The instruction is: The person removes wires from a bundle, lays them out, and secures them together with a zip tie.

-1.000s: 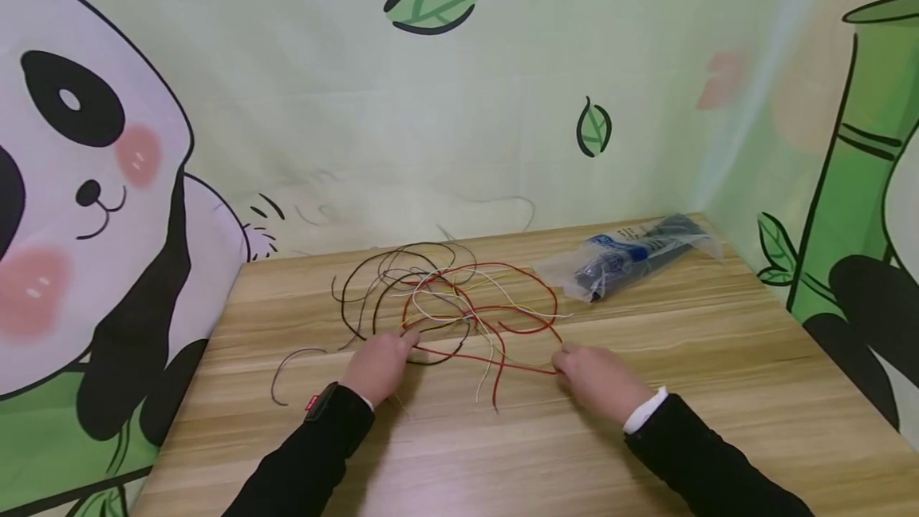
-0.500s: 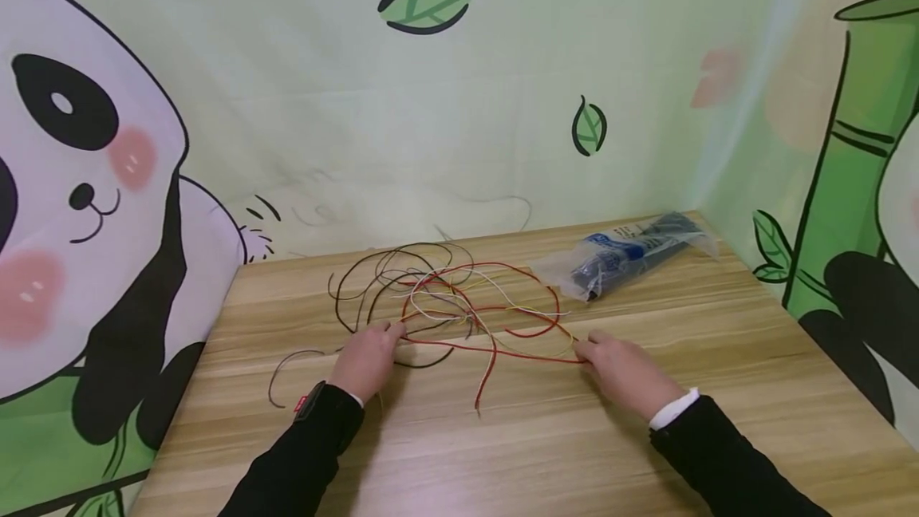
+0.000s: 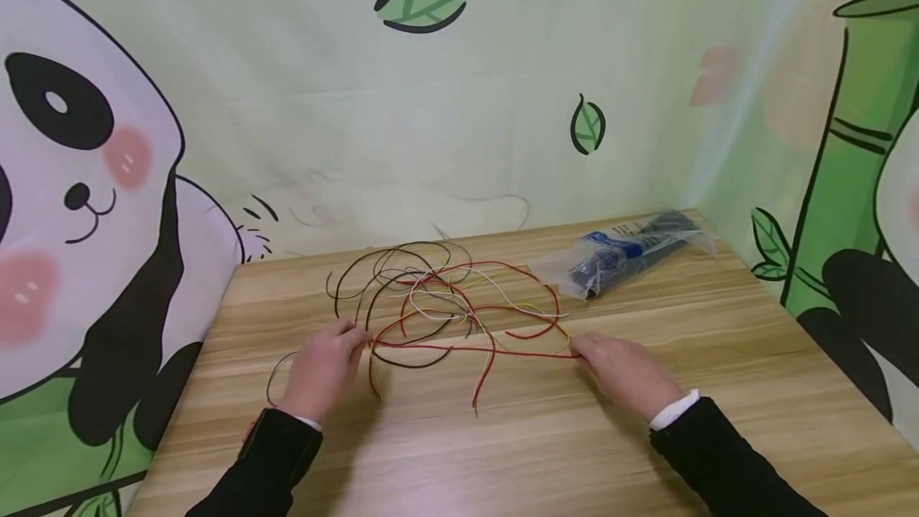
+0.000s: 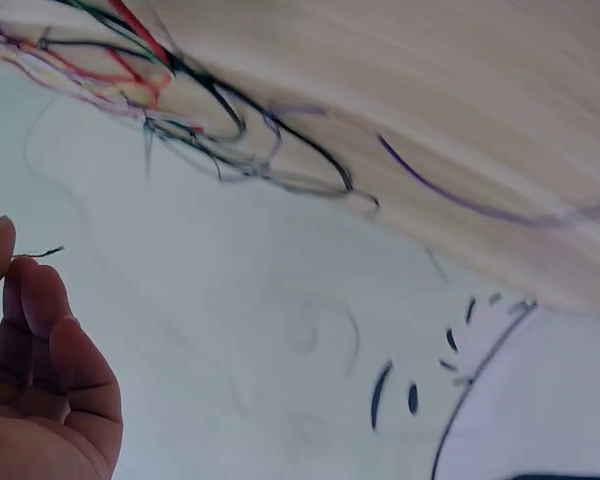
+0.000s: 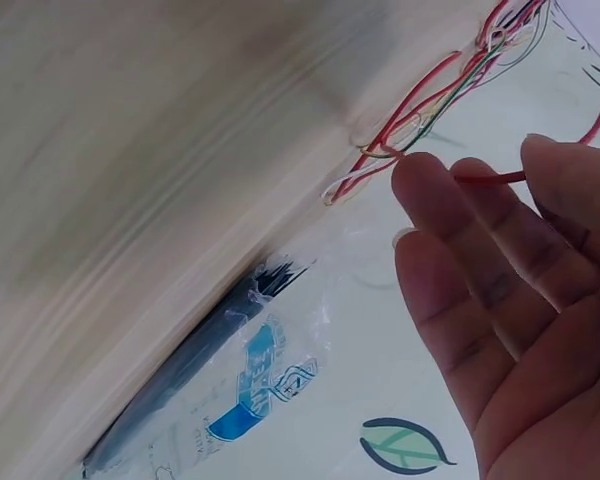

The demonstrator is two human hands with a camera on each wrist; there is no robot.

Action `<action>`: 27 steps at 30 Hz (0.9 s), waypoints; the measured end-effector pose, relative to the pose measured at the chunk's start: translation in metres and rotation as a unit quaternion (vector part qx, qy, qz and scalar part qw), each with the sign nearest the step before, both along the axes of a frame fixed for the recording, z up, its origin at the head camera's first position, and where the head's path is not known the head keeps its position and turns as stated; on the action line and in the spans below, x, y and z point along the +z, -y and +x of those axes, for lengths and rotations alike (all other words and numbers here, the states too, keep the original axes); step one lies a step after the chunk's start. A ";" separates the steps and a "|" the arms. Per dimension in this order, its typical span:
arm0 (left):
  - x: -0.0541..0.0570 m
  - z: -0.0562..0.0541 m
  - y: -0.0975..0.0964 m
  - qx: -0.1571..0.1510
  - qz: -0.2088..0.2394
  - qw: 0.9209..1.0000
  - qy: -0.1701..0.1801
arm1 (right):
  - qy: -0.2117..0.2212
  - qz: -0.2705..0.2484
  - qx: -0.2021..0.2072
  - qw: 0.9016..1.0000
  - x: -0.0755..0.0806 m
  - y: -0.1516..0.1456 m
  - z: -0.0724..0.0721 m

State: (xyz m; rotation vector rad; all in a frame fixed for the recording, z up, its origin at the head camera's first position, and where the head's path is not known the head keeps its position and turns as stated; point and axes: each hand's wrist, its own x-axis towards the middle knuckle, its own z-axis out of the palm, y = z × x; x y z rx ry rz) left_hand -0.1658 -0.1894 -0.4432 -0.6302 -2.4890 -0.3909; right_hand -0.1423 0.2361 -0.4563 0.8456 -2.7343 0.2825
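A loose tangle of red, black, white, yellow and thin grey wires spreads over the wooden table in the head view. At its front left, my left hand [image 3: 326,369] pinches a wire; the left wrist view shows a thin, dark-tipped wire end [image 4: 50,251] sticking out between thumb and finger. My right hand [image 3: 628,369] pinches a red wire [image 3: 531,354] at the tangle's right side, with the other fingers stretched out in the right wrist view. That red wire runs almost straight between both hands. Black wire loops [image 3: 409,365] lie behind it. Where the pinched ends meet the tangle is unclear.
A clear plastic bag [image 3: 623,254] with dark contents and a blue label lies at the table's back right. One purple-grey wire [image 4: 450,202] curves apart, left of the tangle. A printed cloth backdrop [image 3: 502,158] stands behind the wooden table [image 3: 546,445].
My left hand has moved left with its wire, and a red end now hangs beside it. My right hand has shifted slightly right. The red wire between them has become straighter.
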 end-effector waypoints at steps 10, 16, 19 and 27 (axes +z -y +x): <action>0.024 0.034 0.050 0.040 -0.011 0.997 -0.067 | 0.001 0.007 0.015 1.000 -0.009 0.001 -0.002; 0.036 0.046 0.078 0.093 0.013 0.991 -0.098 | 0.036 -0.005 0.012 0.999 -0.013 -0.003 -0.005; 0.040 0.051 0.095 0.134 0.027 0.985 -0.103 | 0.058 -0.012 -0.006 0.998 -0.012 -0.009 -0.005; 0.032 0.060 0.118 0.168 0.038 0.983 -0.069 | 0.069 -0.014 -0.046 0.996 -0.003 -0.028 -0.001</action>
